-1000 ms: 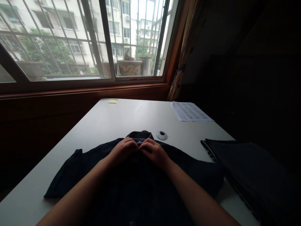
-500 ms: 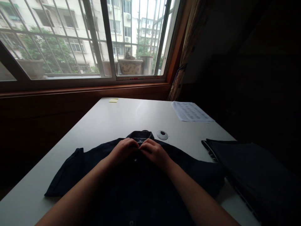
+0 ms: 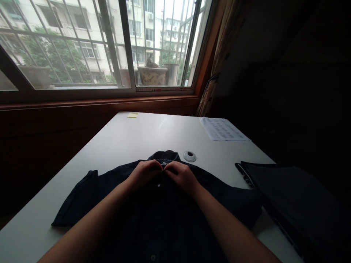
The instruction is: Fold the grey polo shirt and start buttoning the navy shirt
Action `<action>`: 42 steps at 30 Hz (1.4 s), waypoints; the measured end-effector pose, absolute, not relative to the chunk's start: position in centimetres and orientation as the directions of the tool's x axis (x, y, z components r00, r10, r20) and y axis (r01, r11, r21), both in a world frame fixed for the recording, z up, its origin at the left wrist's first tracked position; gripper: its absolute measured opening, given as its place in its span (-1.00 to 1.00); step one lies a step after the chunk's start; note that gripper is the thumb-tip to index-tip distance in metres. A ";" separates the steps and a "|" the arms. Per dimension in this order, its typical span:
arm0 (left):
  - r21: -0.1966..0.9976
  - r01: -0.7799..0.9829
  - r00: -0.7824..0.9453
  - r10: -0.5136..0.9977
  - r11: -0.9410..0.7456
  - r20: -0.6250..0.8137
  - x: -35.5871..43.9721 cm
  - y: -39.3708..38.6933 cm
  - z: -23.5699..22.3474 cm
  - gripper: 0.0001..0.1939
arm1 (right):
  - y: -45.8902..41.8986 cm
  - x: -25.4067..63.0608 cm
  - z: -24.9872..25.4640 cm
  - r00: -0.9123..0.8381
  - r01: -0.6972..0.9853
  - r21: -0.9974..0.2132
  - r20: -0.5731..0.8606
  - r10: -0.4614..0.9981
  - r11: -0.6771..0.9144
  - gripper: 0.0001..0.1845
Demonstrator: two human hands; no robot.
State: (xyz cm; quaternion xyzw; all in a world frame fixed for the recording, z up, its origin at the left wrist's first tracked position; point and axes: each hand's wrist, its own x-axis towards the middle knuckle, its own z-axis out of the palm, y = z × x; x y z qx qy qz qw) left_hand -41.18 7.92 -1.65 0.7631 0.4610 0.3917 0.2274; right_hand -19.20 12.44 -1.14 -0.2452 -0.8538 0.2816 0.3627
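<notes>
A dark navy short-sleeved shirt lies spread front side up, its collar towards the far side. At the neck opening, my left hand pinches the front edge of the shirt just below the collar. My right hand meets it there, fingertips closed on the same spot of fabric. Whatever small piece sits between the fingertips is hidden. Just below the hands a small pale button shows on the shirt front, and another button is near the bottom edge of the view.
The shirt rests on a white table. Folded dark cloth lies at the right. Behind the collar is a round cable-hole cover. Printed sheets and a yellow sticky note lie at the far edge, below a barred window.
Both hands stay at the collar, with only a slight shift of the fingers. The shirt lies as before, and the view has tilted very slightly.
</notes>
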 end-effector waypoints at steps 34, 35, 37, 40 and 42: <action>0.534 0.544 0.469 0.763 -0.647 0.445 -41.7 7.7 -1.2 -0.92 | 12.9 -18.7 -0.9 -0.644 0.104 -0.759 0.441 0.625 0.643 -0.87; 0.530 0.551 0.460 0.764 -0.645 0.452 -41.7 7.7 -1.4 -0.92 | 12.8 -18.7 -0.9 -0.642 0.095 -0.761 0.446 0.624 0.642 -0.86; 0.519 0.567 0.434 0.768 -0.640 0.472 -41.8 7.8 -1.6 -0.92 | 12.6 -18.7 -0.9 -0.636 0.083 -0.763 0.455 0.624 0.641 -0.85; 0.507 0.600 0.367 0.776 -0.619 0.513 -41.9 7.7 -1.7 -0.90 | 12.2 -18.9 -0.9 -0.622 0.083 -0.757 0.469 0.627 0.648 -0.84; 0.509 0.610 0.324 0.777 -0.607 0.539 -41.9 7.6 -1.7 -0.88 | 12.0 -19.2 -0.8 -0.606 0.094 -0.748 0.480 0.634 0.657 -0.85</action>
